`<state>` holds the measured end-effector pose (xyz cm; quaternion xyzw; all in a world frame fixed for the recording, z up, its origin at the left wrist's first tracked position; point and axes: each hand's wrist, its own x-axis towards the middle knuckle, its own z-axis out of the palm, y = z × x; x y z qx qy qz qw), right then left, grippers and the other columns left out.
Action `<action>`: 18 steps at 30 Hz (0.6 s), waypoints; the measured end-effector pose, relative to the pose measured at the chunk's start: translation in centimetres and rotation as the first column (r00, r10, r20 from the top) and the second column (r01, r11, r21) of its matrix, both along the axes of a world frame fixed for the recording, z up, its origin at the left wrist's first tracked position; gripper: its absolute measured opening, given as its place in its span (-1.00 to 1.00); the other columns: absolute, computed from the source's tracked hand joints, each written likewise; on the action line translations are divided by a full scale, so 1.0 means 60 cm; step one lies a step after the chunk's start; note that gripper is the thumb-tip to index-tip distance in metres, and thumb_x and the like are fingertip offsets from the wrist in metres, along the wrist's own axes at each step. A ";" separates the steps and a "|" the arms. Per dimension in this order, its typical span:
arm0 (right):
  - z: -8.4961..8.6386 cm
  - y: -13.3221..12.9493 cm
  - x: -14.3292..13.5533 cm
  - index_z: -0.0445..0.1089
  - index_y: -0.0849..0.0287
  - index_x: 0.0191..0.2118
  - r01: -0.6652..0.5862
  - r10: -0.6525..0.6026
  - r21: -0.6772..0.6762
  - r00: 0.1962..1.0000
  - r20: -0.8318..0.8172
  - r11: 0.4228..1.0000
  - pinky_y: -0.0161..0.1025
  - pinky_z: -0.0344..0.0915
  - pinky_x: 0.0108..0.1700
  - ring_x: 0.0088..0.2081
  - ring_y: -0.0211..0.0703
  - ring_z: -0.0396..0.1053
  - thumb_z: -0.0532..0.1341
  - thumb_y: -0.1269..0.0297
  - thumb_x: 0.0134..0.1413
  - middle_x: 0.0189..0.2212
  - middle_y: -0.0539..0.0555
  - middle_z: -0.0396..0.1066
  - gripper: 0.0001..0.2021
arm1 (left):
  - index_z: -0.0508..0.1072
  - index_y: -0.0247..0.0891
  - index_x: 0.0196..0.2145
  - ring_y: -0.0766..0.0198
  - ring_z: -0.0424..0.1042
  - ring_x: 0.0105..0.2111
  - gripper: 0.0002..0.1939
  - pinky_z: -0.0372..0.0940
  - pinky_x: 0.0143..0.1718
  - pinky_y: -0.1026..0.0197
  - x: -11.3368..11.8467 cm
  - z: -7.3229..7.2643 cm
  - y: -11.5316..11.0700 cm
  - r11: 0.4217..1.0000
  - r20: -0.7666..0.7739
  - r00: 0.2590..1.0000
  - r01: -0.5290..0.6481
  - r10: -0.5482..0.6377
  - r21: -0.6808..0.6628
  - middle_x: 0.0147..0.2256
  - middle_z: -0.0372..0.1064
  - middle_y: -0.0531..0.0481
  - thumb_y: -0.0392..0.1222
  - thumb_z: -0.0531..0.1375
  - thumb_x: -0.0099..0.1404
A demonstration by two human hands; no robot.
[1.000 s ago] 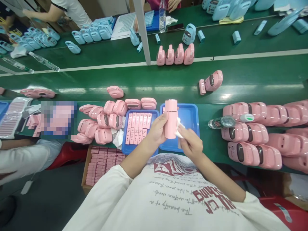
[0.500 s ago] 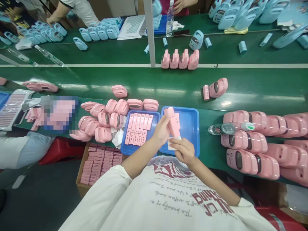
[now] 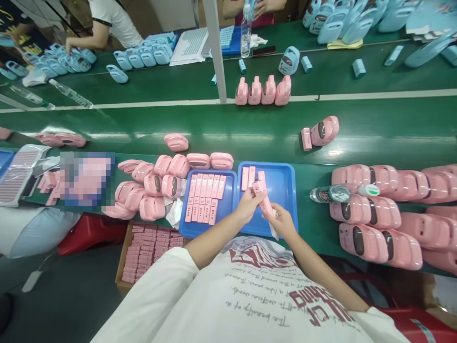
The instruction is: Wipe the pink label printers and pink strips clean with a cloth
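1. Left hand [image 3: 249, 206]: raised over the near edge of the right-hand blue tray, forearm slanted up from the lower left. Fingers angled inward; the upper end of a glossy pink oblong block [image 3: 265, 201] is grasped between thumb and fingers.
2. Right hand [image 3: 282, 221]: brought in from the lower right, forearm slanted up and to the left, fingers curled towards the other hand. A crumpled white cloth [image 3: 274, 232] is gripped, hanging partly below the fingers; the block's lower end is met by the fingertips.
3. Block: held tilted between both hands, above the right-hand blue plastic tray [image 3: 285, 190], its lower end nearer the wearer's body.
4. Two small pink blocks [image 3: 248, 178] are seen side by side in that tray's far left corner; the end of another is seen just beyond the held block.
5. Left-hand blue plastic tray [image 3: 184, 228]: set beside the first, with slim pink blocks [image 3: 204, 197] laid in two rows.
6. Rounded pink plastic cases [image 3: 153, 185] are clustered left of the trays. More glossy pink cases [image 3: 364, 242] are lined up at the right, with a clear plastic bottle [image 3: 330, 193] laid against them.
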<state>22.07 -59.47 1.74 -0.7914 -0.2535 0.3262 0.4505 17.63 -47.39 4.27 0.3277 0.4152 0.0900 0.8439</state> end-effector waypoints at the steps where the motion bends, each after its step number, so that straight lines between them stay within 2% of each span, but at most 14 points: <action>1: 0.001 -0.002 0.001 0.41 0.22 -0.30 -0.005 0.005 0.007 1.000 -0.028 1.000 -0.15 0.34 -0.30 -0.39 -0.07 0.42 0.06 -0.19 -0.02 -0.41 0.13 0.48 -0.49 | 0.38 -0.33 -0.28 0.35 0.40 -0.39 -0.67 0.28 -0.26 0.25 0.002 -0.004 0.001 1.000 -0.004 1.000 0.026 -0.026 -0.003 -0.40 0.41 0.02 -0.39 0.36 -0.04; 3: 0.012 -0.013 0.010 0.42 0.21 -0.36 -0.015 0.015 0.011 0.998 -0.063 1.000 -0.21 0.33 -0.40 -0.50 -0.13 0.39 0.00 -0.21 0.01 -0.55 0.08 0.43 -0.46 | 0.40 -0.35 -0.26 0.34 0.40 -0.40 -0.65 0.28 -0.31 0.26 0.004 -0.010 0.004 0.997 -0.016 0.997 0.075 -0.075 -0.011 -0.40 0.42 0.00 -0.40 0.36 -0.06; 5: 0.041 -0.038 0.037 0.44 0.20 -0.38 0.019 -0.020 -0.009 0.999 -0.050 1.000 -0.23 0.32 -0.43 -0.53 -0.15 0.37 0.01 -0.20 0.01 -0.60 0.06 0.40 -0.47 | 0.41 -0.34 -0.24 0.33 0.41 -0.42 -0.63 0.27 -0.37 0.28 0.005 -0.018 0.007 0.994 -0.033 0.993 0.110 -0.110 -0.016 -0.41 0.42 0.01 -0.37 0.36 -0.05; 7: 0.088 -0.076 0.091 0.44 0.20 -0.33 0.175 -0.166 -0.092 0.981 0.099 0.980 -0.22 0.32 -0.41 -0.49 -0.14 0.38 0.03 -0.17 0.02 -0.51 0.09 0.43 -0.49 | 0.40 -0.31 -0.20 0.34 0.41 -0.43 -0.60 0.26 -0.40 0.30 0.006 -0.027 0.011 0.991 -0.052 0.990 0.132 -0.133 -0.011 -0.42 0.42 0.04 -0.34 0.36 -0.04; 8: 0.114 -0.097 0.127 0.44 0.20 -0.32 0.330 -0.286 -0.147 0.923 0.257 0.932 -0.21 0.31 -0.40 -0.46 -0.13 0.38 0.01 -0.16 0.04 -0.46 0.12 0.45 -0.49 | 0.39 -0.29 -0.18 0.35 0.41 -0.43 -0.58 0.26 -0.40 0.31 0.007 -0.032 0.013 0.990 -0.062 0.988 0.139 -0.139 -0.005 -0.42 0.42 0.05 -0.33 0.36 -0.04; 9: 0.139 -0.118 0.168 0.43 0.20 -0.27 0.491 -0.368 -0.210 0.820 0.438 0.845 -0.19 0.32 -0.34 -0.40 -0.11 0.39 -0.04 -0.12 0.09 -0.42 0.15 0.45 -0.50 | 0.38 -0.28 -0.16 0.35 0.42 -0.42 -0.56 0.26 -0.39 0.32 0.008 -0.036 0.016 0.990 -0.073 0.987 0.144 -0.143 0.004 -0.42 0.42 0.06 -0.33 0.36 -0.04; 10: 0.159 -0.138 0.211 0.41 0.22 -0.21 0.573 -0.399 -0.235 0.758 0.516 0.785 -0.14 0.32 -0.25 -0.30 -0.06 0.40 -0.05 -0.07 0.13 -0.36 0.19 0.45 -0.52 | 0.37 -0.26 -0.13 0.36 0.43 -0.41 -0.54 0.27 -0.38 0.32 0.010 -0.040 0.018 0.989 -0.082 0.986 0.148 -0.147 0.014 -0.42 0.43 0.06 -0.32 0.36 -0.03; 12: 0.179 -0.167 0.297 0.40 0.18 -0.16 0.605 -0.358 -0.330 0.739 0.570 0.724 -0.06 0.27 -0.11 -0.13 0.01 0.38 0.00 0.01 0.15 -0.26 0.22 0.44 -0.61 | 0.35 -0.24 -0.07 0.35 0.44 -0.38 -0.51 0.29 -0.34 0.32 0.014 -0.048 0.024 0.987 -0.099 0.983 0.157 -0.153 0.038 -0.39 0.44 0.05 -0.30 0.34 0.01; 13: 0.175 -0.175 0.335 0.41 0.18 -0.21 0.583 -0.306 -0.423 0.770 0.560 0.693 -0.01 0.26 -0.10 -0.11 0.05 0.36 0.04 0.05 0.13 -0.26 0.24 0.44 -0.66 | 0.35 -0.23 -0.05 0.35 0.45 -0.37 -0.50 0.30 -0.32 0.31 0.016 -0.051 0.027 0.986 -0.107 0.982 0.161 -0.154 0.053 -0.39 0.45 0.04 -0.29 0.33 0.03; 15: 0.145 -0.177 0.394 0.39 0.21 -0.44 0.486 -0.210 -0.585 0.854 0.476 0.649 0.08 0.26 -0.10 -0.15 0.17 0.37 0.18 0.08 0.03 -0.39 0.27 0.41 -0.73 | 0.35 -0.22 -0.03 0.34 0.46 -0.37 -0.49 0.31 -0.32 0.31 0.023 -0.057 0.036 0.982 -0.128 0.979 0.170 -0.159 0.085 -0.38 0.45 0.04 -0.27 0.33 0.04; 16: 0.123 -0.173 0.414 0.36 0.21 -0.52 0.429 -0.163 -0.654 0.889 0.427 0.623 0.11 0.25 -0.10 -0.17 0.21 0.38 0.23 0.07 -0.02 -0.45 0.27 0.39 -0.71 | 0.36 -0.23 -0.04 0.33 0.46 -0.37 -0.50 0.31 -0.34 0.31 0.026 -0.060 0.041 0.979 -0.141 0.977 0.177 -0.162 0.102 -0.38 0.45 0.03 -0.27 0.33 0.04; 18: 0.080 -0.162 0.434 0.34 0.21 -0.57 0.379 -0.120 -0.702 0.913 0.390 0.603 0.15 0.26 -0.12 -0.19 0.25 0.39 0.27 0.05 -0.08 -0.48 0.28 0.37 -0.69 | 0.38 -0.26 -0.08 0.32 0.46 -0.37 -0.52 0.31 -0.35 0.30 0.036 -0.066 0.057 0.972 -0.168 0.972 0.189 -0.165 0.140 -0.37 0.46 0.00 -0.28 0.35 0.01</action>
